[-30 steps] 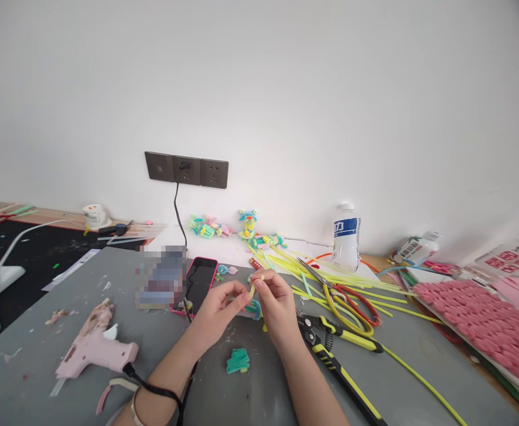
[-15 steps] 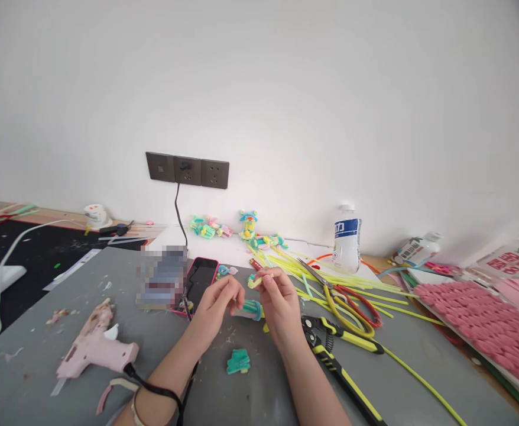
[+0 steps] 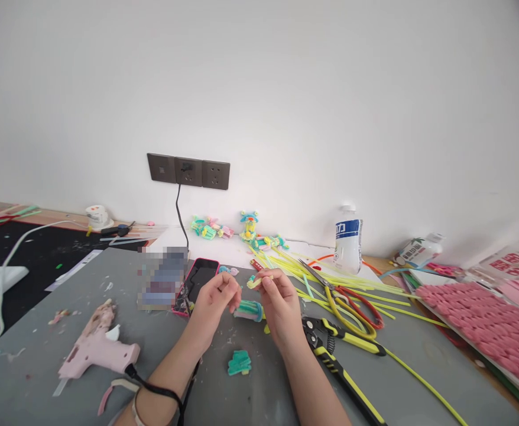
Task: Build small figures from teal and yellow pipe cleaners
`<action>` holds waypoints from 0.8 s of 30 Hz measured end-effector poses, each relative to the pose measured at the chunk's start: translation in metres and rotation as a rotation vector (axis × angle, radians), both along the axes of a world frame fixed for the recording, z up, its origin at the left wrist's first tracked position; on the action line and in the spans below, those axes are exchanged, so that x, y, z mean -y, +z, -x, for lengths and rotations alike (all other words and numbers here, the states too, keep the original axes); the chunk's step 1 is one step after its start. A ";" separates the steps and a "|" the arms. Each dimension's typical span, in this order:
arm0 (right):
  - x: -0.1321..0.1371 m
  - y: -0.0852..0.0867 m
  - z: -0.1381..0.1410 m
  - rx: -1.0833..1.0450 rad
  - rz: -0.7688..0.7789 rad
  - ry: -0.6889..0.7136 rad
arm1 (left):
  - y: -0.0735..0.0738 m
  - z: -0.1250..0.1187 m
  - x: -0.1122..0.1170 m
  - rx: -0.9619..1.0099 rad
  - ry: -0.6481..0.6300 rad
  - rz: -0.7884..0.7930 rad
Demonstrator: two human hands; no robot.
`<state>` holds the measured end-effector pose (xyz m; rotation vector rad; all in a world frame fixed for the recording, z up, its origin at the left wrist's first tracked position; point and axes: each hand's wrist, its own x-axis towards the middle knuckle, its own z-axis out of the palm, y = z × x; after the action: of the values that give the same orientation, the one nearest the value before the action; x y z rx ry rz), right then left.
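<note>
My right hand (image 3: 282,303) is closed in a pinch on a short, bent pale-yellow piece of pipe cleaner (image 3: 254,284). To its left, my left hand (image 3: 216,300) has its fingers curled together; what they hold, if anything, is too small to make out. Between and below the hands lies a striped green-and-pink pipe-cleaner tube (image 3: 249,310) with a blue ring at one end, partly hidden. Nearer to me, a folded teal pipe-cleaner piece (image 3: 239,362) rests on the grey mat (image 3: 224,402).
A pink glue gun (image 3: 95,349) lies at left, its black cord passing my left forearm. Pliers (image 3: 343,367), scissors (image 3: 350,307) and yellow pipe cleaners (image 3: 375,290) are at right. Behind are a phone (image 3: 201,278), pipe-cleaner figures (image 3: 249,226) and a bottle (image 3: 348,245).
My left hand has drawn slightly left, widening the gap to my right hand. The right hand keeps its pinch on the yellow pipe-cleaner piece, nearly still.
</note>
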<state>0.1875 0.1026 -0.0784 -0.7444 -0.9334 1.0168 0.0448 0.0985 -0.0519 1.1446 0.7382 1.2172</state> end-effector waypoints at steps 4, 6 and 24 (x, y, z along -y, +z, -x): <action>0.001 0.001 0.001 -0.011 -0.033 0.014 | -0.003 0.001 0.000 -0.030 0.011 0.009; 0.001 0.002 0.002 -0.003 -0.044 0.022 | -0.004 0.001 0.000 -0.037 0.010 0.004; 0.003 0.006 0.004 -0.017 -0.058 0.106 | -0.003 0.001 -0.003 -0.087 0.044 0.030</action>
<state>0.1831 0.0996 -0.0720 -0.6428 -0.9912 1.0827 0.0435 0.1012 -0.0551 1.1674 0.8491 1.1953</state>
